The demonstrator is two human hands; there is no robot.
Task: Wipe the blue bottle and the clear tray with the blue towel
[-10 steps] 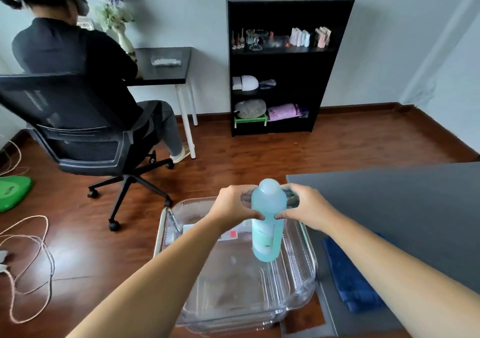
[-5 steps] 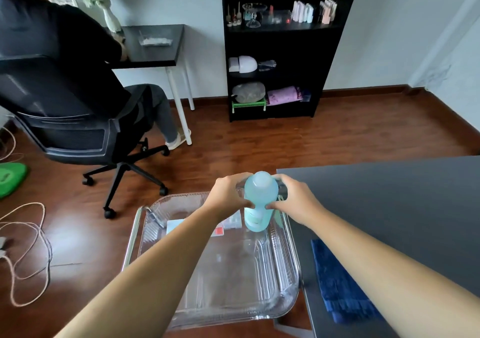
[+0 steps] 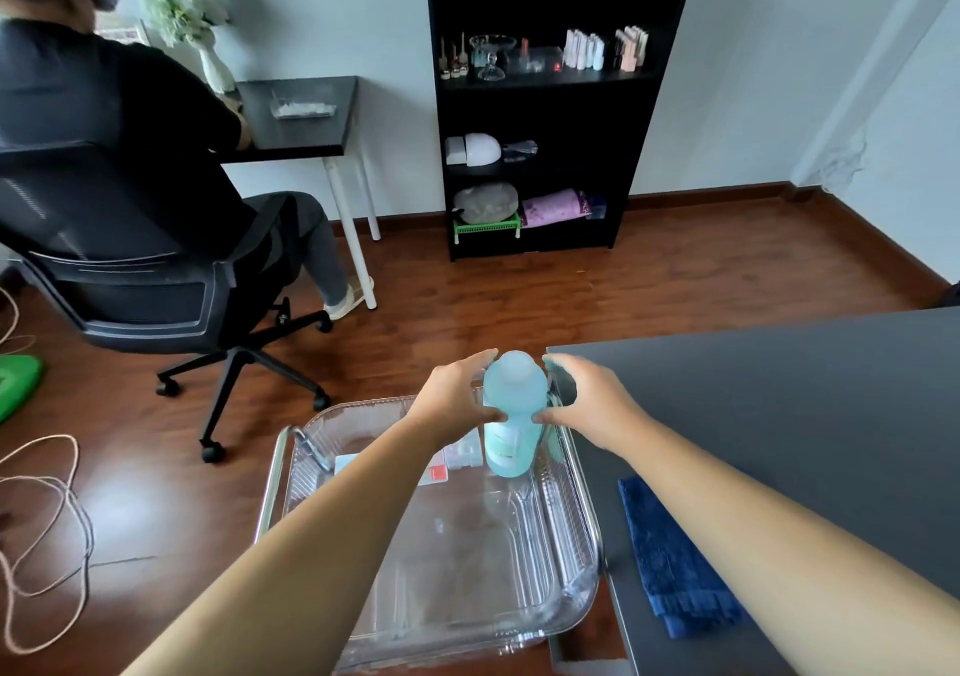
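Wooden flooring (image 3: 675,301) runs back to a black bookshelf (image 3: 540,103) against the pale wall, and a seated person (image 3: 104,103) in an office chair (image 3: 130,285) faces a small black desk (image 3: 296,114) at far left. Close to me, a dark grey table (image 3: 779,415) fills the right side, with the clear tray (image 3: 584,545) just beside its left edge.

From my feed, both hands are wrapped on the blue bottle (image 3: 511,415). The left hand (image 3: 457,400) grips its left side and the right hand (image 3: 592,405) its right side, thumbs pressed on the near face, fingers curled round the back. The bottle stands upright between them, its base down in the tray's far right corner; I cannot tell whether it touches the tray floor. A small card with a red patch (image 3: 436,472) lies in the tray behind the left wrist.

The blue towel (image 3: 670,561) lies flat on the table near its left edge, beside the tray, below the right forearm and apart from both hands.
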